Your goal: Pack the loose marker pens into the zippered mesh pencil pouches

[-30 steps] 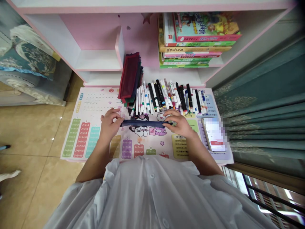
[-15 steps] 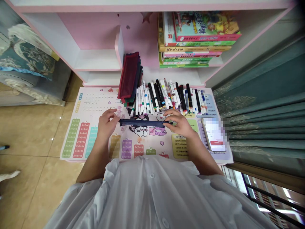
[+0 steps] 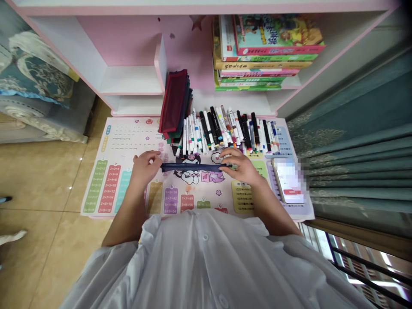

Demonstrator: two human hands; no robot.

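Note:
A dark blue zip pouch [image 3: 193, 167] is stretched level above the desk mat, seen edge-on as a narrow band. Its left end is pinched in the fingers of my left hand [image 3: 146, 168]. At the other end, my right hand [image 3: 238, 165] grips it between thumb and fingers. Just beyond it lies a row of many markers [image 3: 219, 128], white and black, side by side. Left of the markers, a stack of mesh pouches [image 3: 174, 103] leans against the shelf, a maroon one on top.
Printed number tables cover the desk mat [image 3: 120, 141]. A phone [image 3: 289, 182] lies at the right edge. Stacked books [image 3: 264, 64] fill the right of the pink-and-white shelf [image 3: 131, 79]. A teal curtain [image 3: 350, 128] hangs on the right.
The pouch has tilted slightly and its band looks a little narrower. Both hands keep hold of its ends, in almost the same place. The markers and stacked pouches are unmoved.

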